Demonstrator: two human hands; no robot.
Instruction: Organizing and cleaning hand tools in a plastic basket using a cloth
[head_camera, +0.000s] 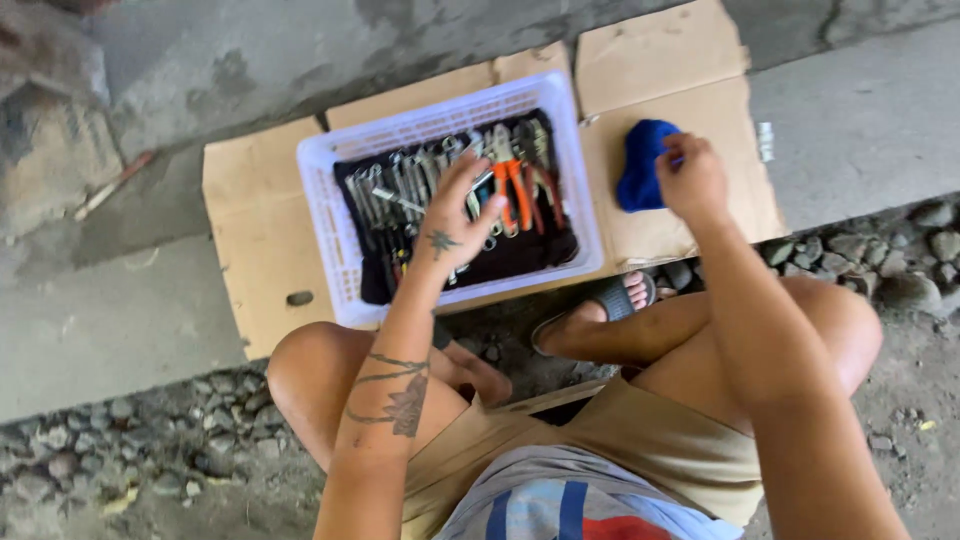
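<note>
Concrete floor (120, 320) under everything, gravel along its near edge. One flattened cardboard sheet (660, 60) lies on it, beneath and beyond both hands.

On the cardboard, under the left hand (455, 225) — one white plastic basket (325, 215), lattice-walled, lined with a dark cloth. It holds a packed row of metal hand tools (400, 190): wrenches mostly, too crowded to count, plus one pair of orange-handled pliers (512, 185) just right of the fingertips and what looks like a red-handled pair beyond that.

Left hand: fingers spread and apart, hovering over or brushing the wrenches; clamped on nothing I can make out. The tools judge as heavy, stiff steel, likely slick or oily; best lifted by the shank at mid-length, the pliers by the coated grips.

Right hand (690, 180): fingers pinched together on one blue rag (640, 165), which lies on the cardboard just left of it, well right of the basket. Soft, light, limp — takes hold anywhere, bunches under a pinch.

One small metal piece (766, 140) on the concrete to the right of that hand. One sandalled foot (610, 300) below the basket.
</note>
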